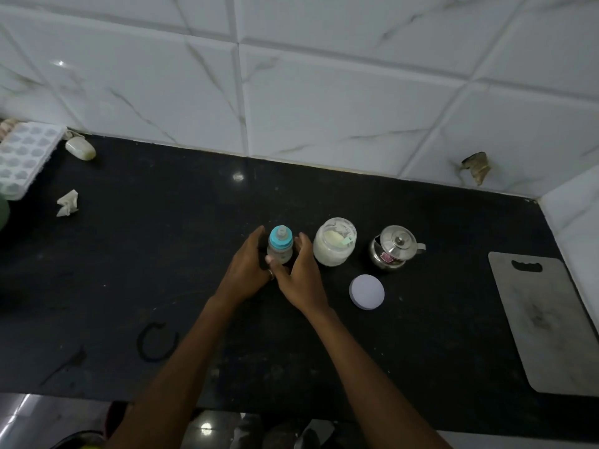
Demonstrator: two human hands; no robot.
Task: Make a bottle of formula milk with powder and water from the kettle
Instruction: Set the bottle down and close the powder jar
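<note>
Forearms are stretched across the counter, and the bottle is flanked by the left hand and the right hand. Both hands are held wide, fingers nearly straight. A thumb tip is laid on the bottle's lower body, but whether the fingers touch it cannot be told.

The bottle stands upright between the palms with its blue cap on. It is judged to be light, stiff plastic, smooth and easily tipped. It would best be taken round the body below the cap, the cap being left free for twisting.

Just beyond the right hand's fingers an open powder jar is seen, perhaps glass, so heavier and breakable. Its lid lies to the right of the right wrist. Further right the steel kettle is set, lidded.
</note>
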